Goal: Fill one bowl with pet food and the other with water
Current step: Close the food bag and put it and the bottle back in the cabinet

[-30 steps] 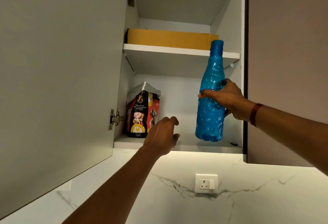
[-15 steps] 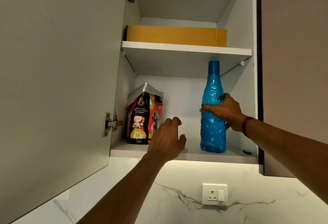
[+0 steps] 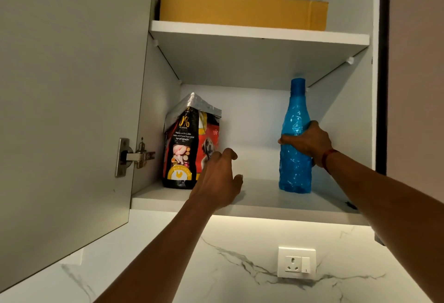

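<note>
Open grey cabinet door [image 3: 72,110] far left. Red-and-black foil pet food bag [image 3: 192,149] stands just left of the left hand [image 3: 217,182], fingers loosely apart, empty, closer to the bag than a second ago. Right hand [image 3: 308,143] is clamped on the blue crinkled plastic water bottle [image 3: 295,139], now resting on the white lower shelf [image 3: 264,197] instead of lifted outside. Looks like putting away; bowls out of view.
</note>
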